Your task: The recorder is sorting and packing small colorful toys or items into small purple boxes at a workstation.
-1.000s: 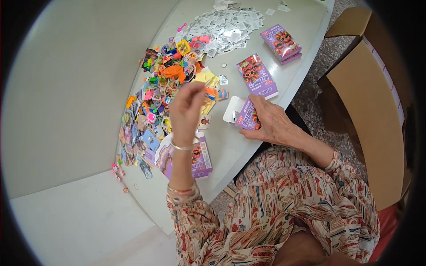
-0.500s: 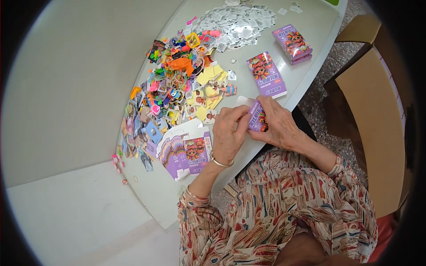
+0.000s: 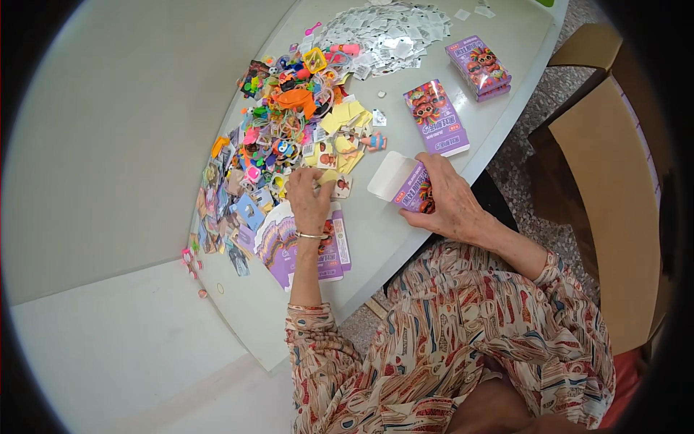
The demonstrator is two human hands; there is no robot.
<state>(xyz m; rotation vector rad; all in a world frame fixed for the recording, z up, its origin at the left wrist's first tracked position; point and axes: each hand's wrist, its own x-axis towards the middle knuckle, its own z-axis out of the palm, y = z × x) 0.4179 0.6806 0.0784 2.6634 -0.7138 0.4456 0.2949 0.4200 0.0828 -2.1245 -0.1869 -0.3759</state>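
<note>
My right hand (image 3: 454,199) is wrapped round a small purple carton (image 3: 413,189) printed with colourful cartoon figures. Its white end flap (image 3: 385,173) stands open toward the left. Over the near edge of the heap of trinkets, my left hand (image 3: 309,199) has its fingers bent down, thumb and forefinger pinching at a small yellow card (image 3: 327,176). A picture card (image 3: 342,186) lies right beside the thumb. Below that wrist, flat purple cartons (image 3: 282,246) lie fanned out on the table, partly covered by my forearm.
Mixed small plastic toys (image 3: 285,116) are heaped at left, with yellow cards (image 3: 345,116) along their right side. Behind them spreads a pile of silvery packets (image 3: 394,36). Filled-out purple cartons (image 3: 437,119) rest near the table's right edge. A large cardboard box (image 3: 607,210) stands at right.
My left hand has left the carton and moved left to the cards by the heap. The carton stays in my right hand, its white flap now in plain sight.
</note>
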